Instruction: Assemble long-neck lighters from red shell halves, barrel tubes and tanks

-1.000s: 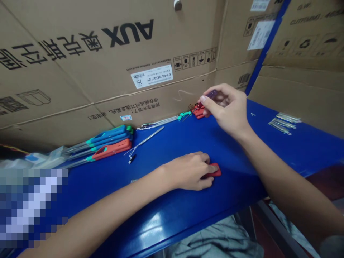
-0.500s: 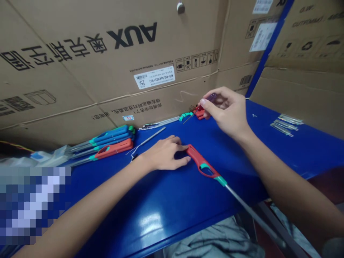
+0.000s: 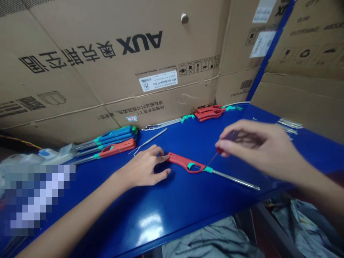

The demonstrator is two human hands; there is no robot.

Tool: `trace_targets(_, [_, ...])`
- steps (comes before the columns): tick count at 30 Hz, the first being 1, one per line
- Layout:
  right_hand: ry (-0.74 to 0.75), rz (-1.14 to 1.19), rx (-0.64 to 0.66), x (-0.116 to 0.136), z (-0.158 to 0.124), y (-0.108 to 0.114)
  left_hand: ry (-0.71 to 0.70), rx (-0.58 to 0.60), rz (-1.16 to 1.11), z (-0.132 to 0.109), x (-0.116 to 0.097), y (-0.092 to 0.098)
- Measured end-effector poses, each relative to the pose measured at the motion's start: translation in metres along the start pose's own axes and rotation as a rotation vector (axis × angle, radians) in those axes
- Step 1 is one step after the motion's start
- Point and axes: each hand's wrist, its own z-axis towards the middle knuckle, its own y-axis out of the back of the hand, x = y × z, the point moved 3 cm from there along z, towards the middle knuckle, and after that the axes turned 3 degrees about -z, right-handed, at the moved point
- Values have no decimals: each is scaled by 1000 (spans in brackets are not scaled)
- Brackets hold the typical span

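A red gas lighter with a teal trigger and collar and a long metal tube lies on the blue table. My left hand is beside its handle end. The index fingertip touches that end, while the thumb stands apart from it. In my right hand is a screwdriver with a dark purple and red handle, gripped between thumb and fingers. Its thin shaft slants down to the lighter near the teal collar. Motion blurs the right hand, and the screwdriver's tip is too small to make out clearly.
Red lighter bodies lie at the back, by the cardboard wall. Blue lighters and another red one are stacked at left. Metal tubes, a loose rod and small metal parts lie around.
My right hand has brought the screwdriver from the back down to the lighter's collar. The lighter has shifted left and turned nearer to crosswise, its tube now over the table, with my left hand following.
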Motion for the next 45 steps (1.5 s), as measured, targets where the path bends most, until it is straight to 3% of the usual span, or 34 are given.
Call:
trace_targets(5, [-58,-63,16,-18,-17,-35,-5,-15,-10,-3,2,0])
trace_targets(11, [-56,-145,-5,-47,18,-39,-38,-10,-48,-9,-2,2])
trace_targets(18, [33,-87,38,-52,51,-60,-120,116,-157,-6,-40,1])
trace_targets(22, [50,-42,90,-49,60,-74,-217,130,-172,14,-68,-2])
trace_targets(27, [-60,156,230,-49,67,-86,-393,96,-101,52,-96,-6])
trace_targets(32, [-146,245,502,-45,68,-93,-422,119,-22,80,-105,-4])
trace_targets(35, [-121,209,537,-39,73,-88,-388,146,85,86,-101,-2])
trace_targets(38, [-113,205,366,-34,80,-70,-395,114,155,89,-93,1])
trace_targets(40, [-29,180,121,-27,81,-50,-373,112,162,90,-83,2])
trace_targets(42, [70,142,-112,-17,73,-28,-333,140,138,92,-70,3])
trace_targets(45, [154,64,-312,-3,49,-4,-276,175,53,96,-52,2])
